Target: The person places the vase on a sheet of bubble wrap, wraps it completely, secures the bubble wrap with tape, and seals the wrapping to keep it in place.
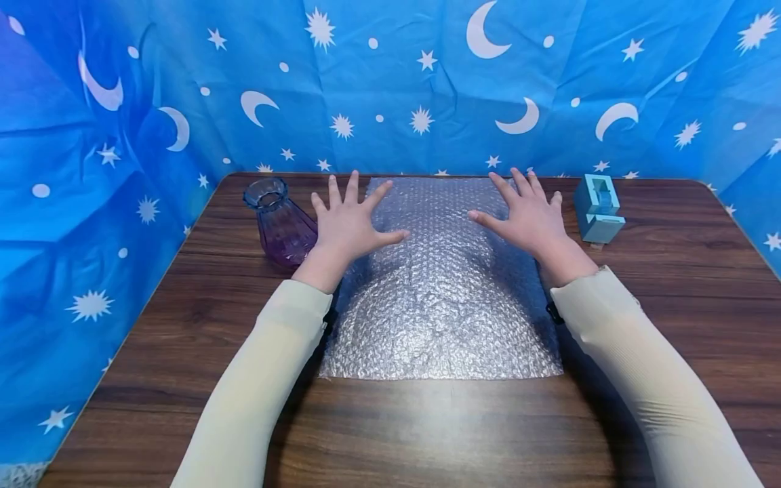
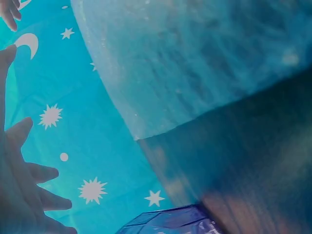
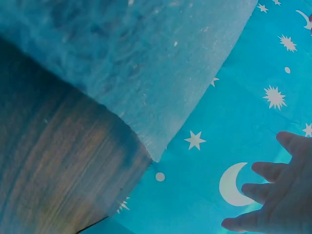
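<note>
A sheet of bubble wrap (image 1: pixel 439 305) lies over the middle of the table, its near half shiny in the light. My left hand (image 1: pixel 349 227), fingers spread, hovers above its left side, close to a blue-and-purple glass vase (image 1: pixel 283 227). Over the right side of the sheet is my right hand (image 1: pixel 529 215), also with spread fingers and holding nothing. A turquoise tape dispenser (image 1: pixel 601 209) stands to the right of that hand. In the left wrist view, the vase's faceted glass (image 2: pixel 170 222) shows at the bottom edge.
The dark wood table (image 1: pixel 683 325) ends at the back against a blue cloth (image 1: pixel 390 88) printed with moons and stars. The same cloth hangs along the left and right sides. Both forearms wear pale sleeves (image 1: pixel 244 379).
</note>
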### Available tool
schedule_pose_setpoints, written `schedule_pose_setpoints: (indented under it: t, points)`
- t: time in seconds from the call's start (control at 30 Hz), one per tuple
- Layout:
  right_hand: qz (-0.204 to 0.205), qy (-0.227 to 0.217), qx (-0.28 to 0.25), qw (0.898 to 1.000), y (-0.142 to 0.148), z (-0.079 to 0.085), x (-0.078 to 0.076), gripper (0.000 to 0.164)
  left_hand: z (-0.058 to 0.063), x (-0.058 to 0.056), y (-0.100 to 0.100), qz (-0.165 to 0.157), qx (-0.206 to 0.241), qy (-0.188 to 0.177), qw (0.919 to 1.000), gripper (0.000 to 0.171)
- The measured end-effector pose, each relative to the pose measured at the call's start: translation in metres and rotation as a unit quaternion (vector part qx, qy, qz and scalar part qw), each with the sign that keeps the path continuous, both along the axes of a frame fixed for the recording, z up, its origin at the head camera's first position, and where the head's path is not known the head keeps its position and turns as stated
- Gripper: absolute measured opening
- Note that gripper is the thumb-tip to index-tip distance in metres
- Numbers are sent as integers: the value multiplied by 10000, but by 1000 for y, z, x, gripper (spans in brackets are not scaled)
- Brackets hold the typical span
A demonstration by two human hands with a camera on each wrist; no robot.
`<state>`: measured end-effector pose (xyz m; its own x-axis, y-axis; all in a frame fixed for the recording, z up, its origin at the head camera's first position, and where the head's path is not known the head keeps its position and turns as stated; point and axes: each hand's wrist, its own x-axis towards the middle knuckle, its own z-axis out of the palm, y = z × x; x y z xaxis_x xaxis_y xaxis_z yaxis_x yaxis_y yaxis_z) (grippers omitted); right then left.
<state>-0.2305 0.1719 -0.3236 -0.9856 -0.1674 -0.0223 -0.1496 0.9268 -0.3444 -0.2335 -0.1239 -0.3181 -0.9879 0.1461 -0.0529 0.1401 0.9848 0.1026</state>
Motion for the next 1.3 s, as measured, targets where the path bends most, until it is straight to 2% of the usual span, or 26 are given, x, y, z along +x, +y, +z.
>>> schedule_pose_setpoints:
  t: [0.3,0.63,0.83,1.07,1.3]
  points:
    - [119,172,-30,9998,-1,5,5,84,6,5,3,9,-67,35,10000,96]
    - [266,651,-48,9975,-6,11,11,80,13,17,0,-121,48,-15,9999,93]
    - [360,831,-69,9959,-7,13,12,74,17,23,-2,-280,59,152,9995,89]
    - [674,1113,21,9915,-10,13,15,66,18,30,-8,-579,-29,488,9971,87]
    - [932,1108,-31,9895,-14,10,18,67,17,37,-14,-799,-26,730,9941,84]
